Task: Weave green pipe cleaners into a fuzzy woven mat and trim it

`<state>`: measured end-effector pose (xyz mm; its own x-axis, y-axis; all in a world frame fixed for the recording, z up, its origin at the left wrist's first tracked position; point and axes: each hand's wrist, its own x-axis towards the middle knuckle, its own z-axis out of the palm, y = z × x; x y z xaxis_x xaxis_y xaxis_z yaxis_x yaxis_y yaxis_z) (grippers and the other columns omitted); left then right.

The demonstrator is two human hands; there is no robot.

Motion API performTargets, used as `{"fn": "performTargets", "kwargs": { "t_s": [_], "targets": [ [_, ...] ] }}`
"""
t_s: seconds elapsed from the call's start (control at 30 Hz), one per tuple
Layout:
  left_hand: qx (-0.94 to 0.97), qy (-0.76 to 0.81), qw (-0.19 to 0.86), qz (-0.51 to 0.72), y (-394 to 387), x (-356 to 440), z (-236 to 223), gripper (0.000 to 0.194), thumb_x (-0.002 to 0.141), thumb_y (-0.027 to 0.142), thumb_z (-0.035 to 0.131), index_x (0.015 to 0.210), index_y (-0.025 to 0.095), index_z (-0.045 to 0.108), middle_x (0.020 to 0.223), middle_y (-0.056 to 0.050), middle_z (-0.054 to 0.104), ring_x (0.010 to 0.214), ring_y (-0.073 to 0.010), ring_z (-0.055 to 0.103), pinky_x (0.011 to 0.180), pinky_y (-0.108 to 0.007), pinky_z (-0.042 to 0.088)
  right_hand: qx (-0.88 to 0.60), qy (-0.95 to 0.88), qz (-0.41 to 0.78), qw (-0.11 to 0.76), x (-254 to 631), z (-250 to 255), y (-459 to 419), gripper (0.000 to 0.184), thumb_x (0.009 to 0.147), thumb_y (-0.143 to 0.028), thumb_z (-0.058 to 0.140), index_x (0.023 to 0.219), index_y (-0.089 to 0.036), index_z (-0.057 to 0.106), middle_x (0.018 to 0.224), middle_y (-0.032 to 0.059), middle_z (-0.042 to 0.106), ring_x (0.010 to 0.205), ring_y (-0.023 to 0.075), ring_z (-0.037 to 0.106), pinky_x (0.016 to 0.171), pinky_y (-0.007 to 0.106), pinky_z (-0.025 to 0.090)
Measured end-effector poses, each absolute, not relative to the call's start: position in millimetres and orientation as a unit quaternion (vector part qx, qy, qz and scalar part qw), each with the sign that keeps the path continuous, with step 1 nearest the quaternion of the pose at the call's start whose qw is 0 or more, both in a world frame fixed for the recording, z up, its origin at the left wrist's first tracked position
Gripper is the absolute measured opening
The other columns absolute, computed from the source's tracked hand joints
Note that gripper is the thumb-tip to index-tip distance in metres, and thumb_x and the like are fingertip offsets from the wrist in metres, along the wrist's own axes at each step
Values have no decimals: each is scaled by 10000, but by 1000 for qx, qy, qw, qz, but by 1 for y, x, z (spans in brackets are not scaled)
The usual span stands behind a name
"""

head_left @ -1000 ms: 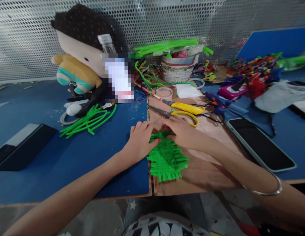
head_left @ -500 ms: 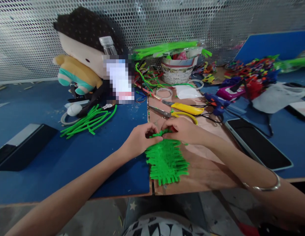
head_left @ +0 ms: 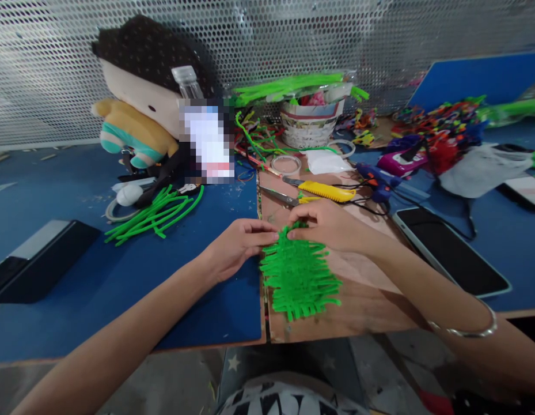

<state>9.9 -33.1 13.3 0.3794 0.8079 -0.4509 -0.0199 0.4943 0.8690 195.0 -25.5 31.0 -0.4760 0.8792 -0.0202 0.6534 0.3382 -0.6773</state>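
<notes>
A woven mat of green pipe cleaners (head_left: 299,276), its loose ends sticking out along the edges, lies over the wooden part of the table near the seam. My left hand (head_left: 245,245) pinches the mat's top left corner between thumb and fingers. At the top edge, my right hand (head_left: 327,227) has its thumb and fingers closed on the pipe cleaner ends. The fingertips of both hands are close together. Just beyond the right hand are scissors (head_left: 280,196), their yellow handles partly hidden by it, and a yellow utility knife (head_left: 326,191).
Loose green pipe cleaners (head_left: 157,213) lie on the blue tabletop (head_left: 198,311) at left, near a black box-like object (head_left: 46,259). A phone (head_left: 452,251) and a blue glue gun (head_left: 379,181) lie at right. Behind stand a paper-wrapped basket (head_left: 308,129) and a plush toy (head_left: 137,98).
The mat has shifted slightly to the right and turned a little. My left hand's fingers have straightened and drawn slightly left, while my right hand keeps its pinch at the top edge.
</notes>
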Motion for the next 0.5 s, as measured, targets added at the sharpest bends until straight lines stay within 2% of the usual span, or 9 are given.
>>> {"fn": "performTargets", "kwargs": {
  "t_s": [0.1, 0.3, 0.5],
  "targets": [
    [395, 481, 730, 283, -31, 9, 12, 192, 534, 148, 746, 712, 124, 679, 683, -12, 640, 658, -105, 563, 644, -249, 426, -490, -799, 303, 172, 195, 34, -27, 59, 705, -200, 653, 729, -147, 660, 609, -31, 559, 542, 73, 426, 536, 225, 265],
    [442, 503, 692, 269, -33, 12, 13, 199, 493, 195, 774, 636, 124, 654, 593, 24, 580, 589, -81, 508, 566, -218, 388, -488, -808, 293, 154, 193, 37, -28, 68, 720, -201, 644, 751, -144, 664, 630, -22, 574, 569, 82, 440, 557, 229, 273],
    [467, 511, 653, 305, -36, 13, 9, 256, 425, 210, 796, 618, 112, 661, 565, 25, 581, 565, -70, 487, 546, -200, 358, -498, -803, 295, 143, 193, 35, -26, 103, 698, -181, 658, 790, -134, 658, 655, -20, 580, 585, 86, 442, 554, 225, 282]
  ]
}}
